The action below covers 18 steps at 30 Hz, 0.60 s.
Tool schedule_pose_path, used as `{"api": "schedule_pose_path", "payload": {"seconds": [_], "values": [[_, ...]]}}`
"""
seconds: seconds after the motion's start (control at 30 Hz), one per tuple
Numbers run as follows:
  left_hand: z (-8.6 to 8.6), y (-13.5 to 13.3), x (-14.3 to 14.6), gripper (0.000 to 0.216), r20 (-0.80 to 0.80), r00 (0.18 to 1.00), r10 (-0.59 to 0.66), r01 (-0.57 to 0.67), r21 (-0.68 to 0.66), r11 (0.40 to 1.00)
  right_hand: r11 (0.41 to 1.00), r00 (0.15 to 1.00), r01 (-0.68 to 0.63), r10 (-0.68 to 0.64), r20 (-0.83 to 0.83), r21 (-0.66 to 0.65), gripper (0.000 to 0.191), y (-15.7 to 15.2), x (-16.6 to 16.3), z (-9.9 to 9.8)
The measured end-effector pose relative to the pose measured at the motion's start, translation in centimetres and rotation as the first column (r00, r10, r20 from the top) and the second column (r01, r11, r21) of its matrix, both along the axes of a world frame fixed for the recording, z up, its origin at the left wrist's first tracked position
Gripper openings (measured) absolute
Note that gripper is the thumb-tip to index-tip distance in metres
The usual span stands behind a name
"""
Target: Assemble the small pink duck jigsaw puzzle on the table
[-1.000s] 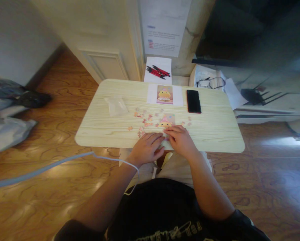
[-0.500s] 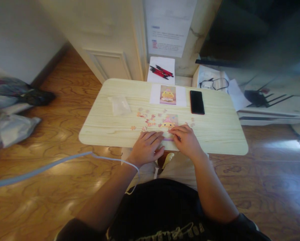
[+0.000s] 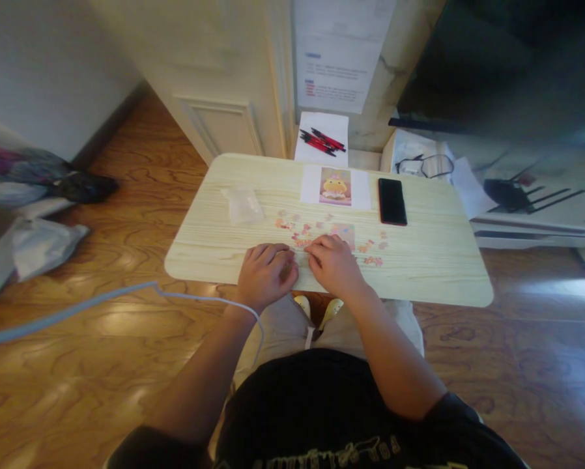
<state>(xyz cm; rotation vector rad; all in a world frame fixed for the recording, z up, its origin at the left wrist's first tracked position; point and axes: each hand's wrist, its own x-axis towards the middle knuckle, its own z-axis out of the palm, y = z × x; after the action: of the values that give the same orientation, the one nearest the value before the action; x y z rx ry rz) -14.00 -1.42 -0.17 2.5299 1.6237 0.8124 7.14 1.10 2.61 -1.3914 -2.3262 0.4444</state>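
Note:
A partly joined jigsaw puzzle [image 3: 345, 231] lies on the table, mostly covered by my right hand [image 3: 335, 262]. The thumb and fingers of that hand are pinched together at its left side, close to loose puzzle pieces [image 3: 302, 243]. Whatever is in the pinch is too small to make out. My left hand [image 3: 264, 275] rests at the table's near edge, fingers curled toward the thumb; anything inside is hidden. More puzzle pieces [image 3: 373, 261] are scattered to the right of the puzzle. Behind it lies a sheet with a printed picture [image 3: 335, 187] of a yellow figure.
A black phone [image 3: 393, 202] lies at the right on the pale wooden table [image 3: 434, 260], and a clear plastic bag [image 3: 244, 206] at the left. Red and black pens [image 3: 323, 142] lie on paper beyond the far edge. A pale cord [image 3: 195, 296] hangs by my left wrist.
Both hands have shifted left. My right hand now covers the lower part of the puzzle, and pieces to its right have come into sight. The view has turned slightly.

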Motion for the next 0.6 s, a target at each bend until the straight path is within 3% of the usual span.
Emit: {"api": "schedule_pose_path", "payload": {"seconds": [0.2,0.4,0.6], "values": [[0.1,0.6,-1.0,0.024,-0.019,1.000,0.009,-0.009,-0.028,1.000,0.999,0.995,0.026,-0.029,0.097,0.024,0.035,0.4,-1.3,-0.4],[-0.4,0.6,-1.2,0.029,0.014,1.000,0.000,0.000,-0.048,0.999,0.998,0.994,0.046,-0.050,0.101,0.035,0.027,0.3,-1.3,-0.3],[-0.4,0.8,-0.9,0.032,0.055,0.997,0.058,-0.054,-0.060,0.997,0.993,0.990,0.108,-0.111,0.083,0.043,0.024,3.4,-2.4,0.2]]}}
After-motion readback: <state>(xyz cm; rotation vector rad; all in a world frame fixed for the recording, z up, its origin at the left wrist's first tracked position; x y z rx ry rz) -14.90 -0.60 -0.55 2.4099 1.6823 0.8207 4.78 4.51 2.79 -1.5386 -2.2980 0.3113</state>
